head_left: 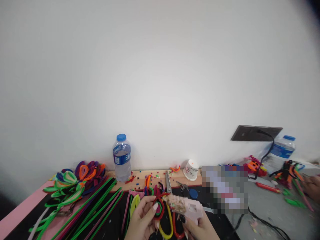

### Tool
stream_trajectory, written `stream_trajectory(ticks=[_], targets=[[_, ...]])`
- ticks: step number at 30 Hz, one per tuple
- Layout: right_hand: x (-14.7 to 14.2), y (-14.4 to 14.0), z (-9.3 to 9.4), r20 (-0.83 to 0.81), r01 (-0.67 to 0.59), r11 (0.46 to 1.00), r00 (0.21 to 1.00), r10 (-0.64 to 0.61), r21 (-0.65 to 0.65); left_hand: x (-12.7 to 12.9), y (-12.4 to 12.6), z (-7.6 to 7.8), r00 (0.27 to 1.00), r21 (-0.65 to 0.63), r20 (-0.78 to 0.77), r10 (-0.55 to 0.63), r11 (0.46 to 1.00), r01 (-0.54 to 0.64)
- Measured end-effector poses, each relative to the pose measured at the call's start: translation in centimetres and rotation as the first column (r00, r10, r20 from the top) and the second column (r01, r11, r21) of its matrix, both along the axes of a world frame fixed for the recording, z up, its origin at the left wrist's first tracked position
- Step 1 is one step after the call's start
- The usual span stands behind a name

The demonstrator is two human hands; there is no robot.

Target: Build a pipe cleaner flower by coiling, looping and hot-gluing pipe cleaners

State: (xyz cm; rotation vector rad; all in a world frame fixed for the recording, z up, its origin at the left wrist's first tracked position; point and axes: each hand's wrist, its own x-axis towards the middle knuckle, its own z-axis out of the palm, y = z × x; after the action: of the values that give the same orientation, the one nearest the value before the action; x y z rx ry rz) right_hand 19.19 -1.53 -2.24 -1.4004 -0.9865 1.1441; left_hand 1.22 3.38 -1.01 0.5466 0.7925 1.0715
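Observation:
My left hand pinches a looped pipe-cleaner piece of red, green and pink rings at the bottom middle of the view. My right hand grips a pink glue gun whose glue-crusted nozzle touches the top of that piece. Yellow and red loops hang below the piece between my hands. Scissors lie just beyond the gun on the black mat.
Long green and pink pipe cleaners lie at left beside a pile of coloured loops. A water bottle and a tipped paper cup stand by the wall. Another person's hand is at far right, near a second bottle.

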Motion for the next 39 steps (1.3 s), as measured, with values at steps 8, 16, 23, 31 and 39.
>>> stream_trajectory(ticks=[8,16,23,31,39], targets=[[-0.22,-0.12,-0.17,-0.023,0.0,1.0,1.0,0.0,-0.022,0.16,-0.2,0.19,1.0,-0.008,0.015,-0.008,1.0,0.008],[-0.21,0.0,-0.13,-0.016,-0.032,0.999,0.999,0.032,0.0,0.33,-0.38,0.3,0.999,0.02,0.025,-0.041,0.999,0.041],[-0.2,0.05,-0.1,0.002,-0.025,1.0,1.0,0.025,0.007,0.31,-0.37,0.25,0.999,0.024,0.027,-0.045,0.999,0.044],[0.0,0.0,-0.29,-0.002,-0.065,0.998,0.998,0.065,-0.017,0.3,-0.42,0.33,0.998,0.024,0.024,-0.061,0.998,0.06],[-0.29,-0.07,0.55,-0.01,-0.023,0.999,1.0,0.023,-0.036,0.14,-0.22,0.01,0.999,0.02,0.027,-0.043,0.999,0.043]])
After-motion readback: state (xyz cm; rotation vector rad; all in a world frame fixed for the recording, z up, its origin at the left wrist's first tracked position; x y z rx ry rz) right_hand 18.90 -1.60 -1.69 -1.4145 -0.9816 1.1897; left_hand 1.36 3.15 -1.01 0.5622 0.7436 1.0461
